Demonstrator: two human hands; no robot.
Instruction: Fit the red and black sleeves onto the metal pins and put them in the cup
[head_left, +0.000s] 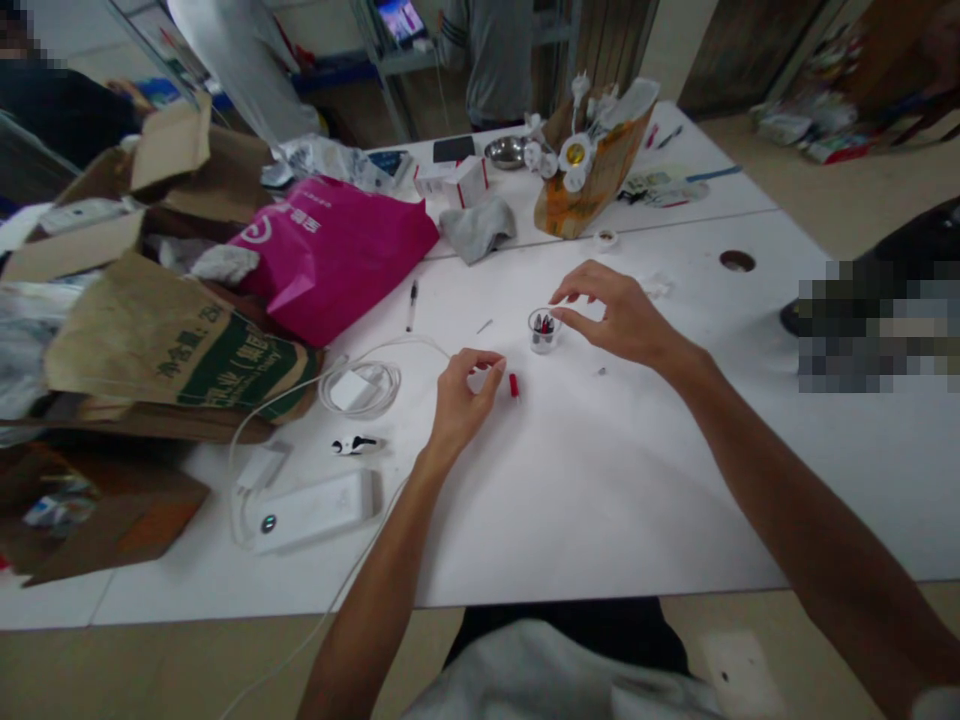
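Your left hand [466, 392]: thumb, index nearly meeting; cannot tell if grasping. Just right of fingertips, small red cylinder [514, 385]: probably light, stiff; pinch mid-barrel. Clear round plastic-looking cup [541, 346]: probably slick, tippy; steady wall. Rim at fingertips of right hand [616, 318], grip unclear.

Cup [542, 347]: clear, smooth plastic. Bowl [504, 161]: shiny metal. Pink bag [341, 250]: glossy plastic. Rag [480, 228]: matt cloth.
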